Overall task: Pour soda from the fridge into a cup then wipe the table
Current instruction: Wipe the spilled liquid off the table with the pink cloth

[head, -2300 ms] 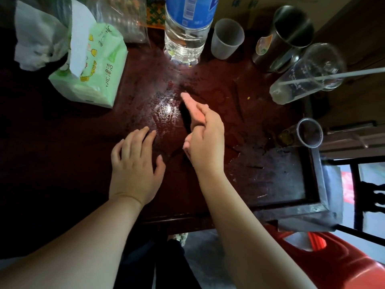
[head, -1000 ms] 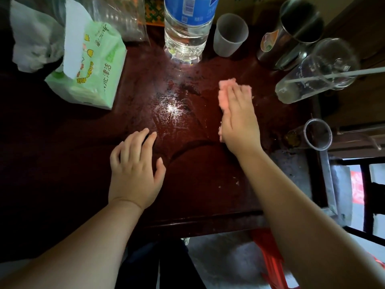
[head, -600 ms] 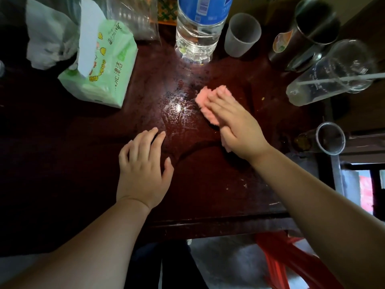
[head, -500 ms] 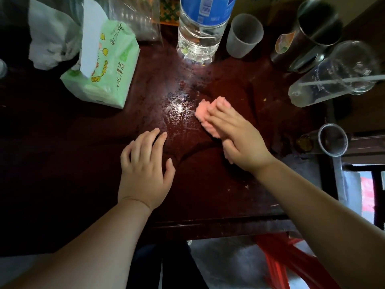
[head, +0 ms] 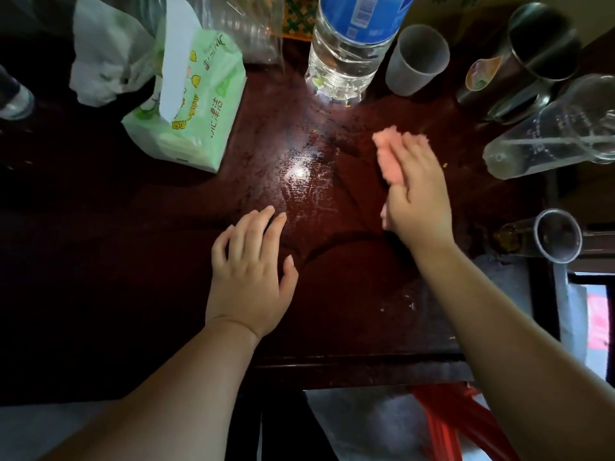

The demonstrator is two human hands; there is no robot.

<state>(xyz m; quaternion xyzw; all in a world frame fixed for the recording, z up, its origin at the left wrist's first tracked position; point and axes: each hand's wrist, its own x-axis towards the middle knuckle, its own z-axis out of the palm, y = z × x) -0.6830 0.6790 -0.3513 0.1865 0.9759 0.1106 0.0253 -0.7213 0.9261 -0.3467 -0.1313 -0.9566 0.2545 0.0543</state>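
My right hand (head: 416, 197) lies flat with straight fingers on a small pink cloth (head: 387, 158), pressing it onto the dark red table (head: 349, 311), right of a shiny wet patch (head: 299, 171). Most of the cloth is hidden under the fingers. My left hand (head: 249, 274) rests palm down on the table, fingers spread and holding nothing. A large clear soda bottle with a blue label (head: 349, 48) stands at the back. A frosted plastic cup (head: 416, 58) stands just right of it.
A green tissue pack (head: 193, 108) and white plastic bag (head: 106, 58) sit at back left. Metal tumblers (head: 525, 54), a clear cup with a straw (head: 552, 141) and a small glass (head: 555, 237) crowd the right side. A red stool (head: 449, 424) stands below the table edge.
My right hand has swept the pink cloth from beside the wet patch to the right and slightly farther back. My left hand has stayed in place on the table.
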